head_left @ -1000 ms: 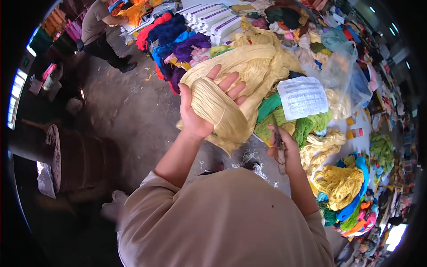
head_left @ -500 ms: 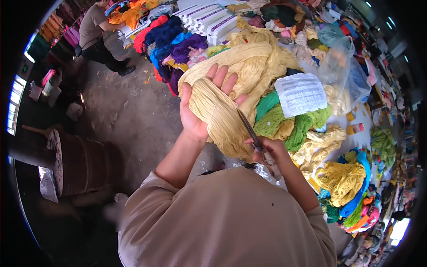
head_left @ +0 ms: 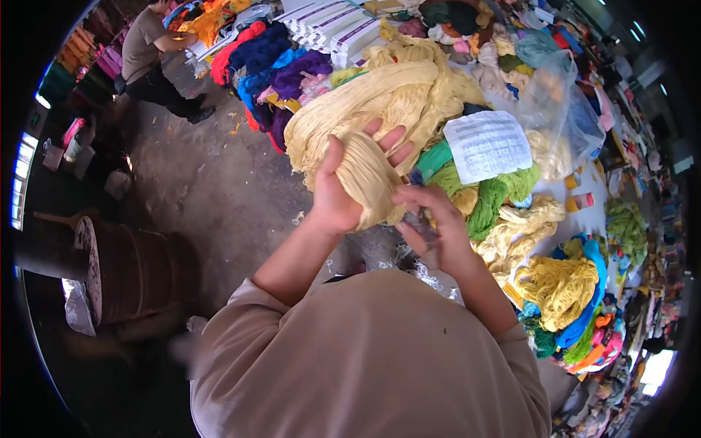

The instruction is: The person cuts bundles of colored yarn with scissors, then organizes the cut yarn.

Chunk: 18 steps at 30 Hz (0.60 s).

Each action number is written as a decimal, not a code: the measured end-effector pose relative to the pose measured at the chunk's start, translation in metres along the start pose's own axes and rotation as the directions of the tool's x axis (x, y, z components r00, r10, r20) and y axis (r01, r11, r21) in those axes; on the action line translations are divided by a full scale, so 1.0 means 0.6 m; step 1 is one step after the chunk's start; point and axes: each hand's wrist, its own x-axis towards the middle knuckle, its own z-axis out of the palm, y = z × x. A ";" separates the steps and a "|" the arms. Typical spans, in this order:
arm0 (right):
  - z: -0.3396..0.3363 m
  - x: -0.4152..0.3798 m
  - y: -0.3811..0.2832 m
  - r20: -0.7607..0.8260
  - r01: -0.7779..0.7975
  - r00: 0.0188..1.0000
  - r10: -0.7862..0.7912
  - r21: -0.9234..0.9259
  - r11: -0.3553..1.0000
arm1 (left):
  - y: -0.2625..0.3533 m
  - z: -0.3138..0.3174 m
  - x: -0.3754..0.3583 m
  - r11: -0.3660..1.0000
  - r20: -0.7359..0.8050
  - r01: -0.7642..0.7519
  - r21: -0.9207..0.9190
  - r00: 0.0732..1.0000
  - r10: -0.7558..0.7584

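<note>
Pale yellow skein draped over left hand, thumb and fingers curled round it, long axis running from wrist toward fingertips. Right hand touching skein's lower end on its right side, fingers bunched around dark scissors; blades mostly hidden, open or closed impossible to tell. Soft, stringy, loosely twisted fibre. Beyond skein, larger yellow yarn heap on bench; right of skein, green yarn and printed paper sheet.

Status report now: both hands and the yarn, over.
Left hand grips pale yellow yarn skein. Right hand at skein's lower end, closed around scissors, mostly hidden. Nothing between hands.
</note>
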 end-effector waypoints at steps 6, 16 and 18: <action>-0.009 -0.026 0.039 0.137 0.088 0.988 -0.064 -0.179 0.980 | 0.018 -0.006 0.011 0.916 -0.064 -0.107 0.386 0.988 0.142; -0.087 -0.310 0.178 0.149 -0.869 0.431 0.890 0.335 0.365 | 0.053 -0.002 0.002 0.526 0.136 -0.215 0.823 0.973 0.185; -0.087 -0.203 0.111 0.102 -0.813 0.528 0.843 0.349 0.467 | 0.007 -0.028 0.017 0.537 0.322 -0.312 0.784 0.943 0.077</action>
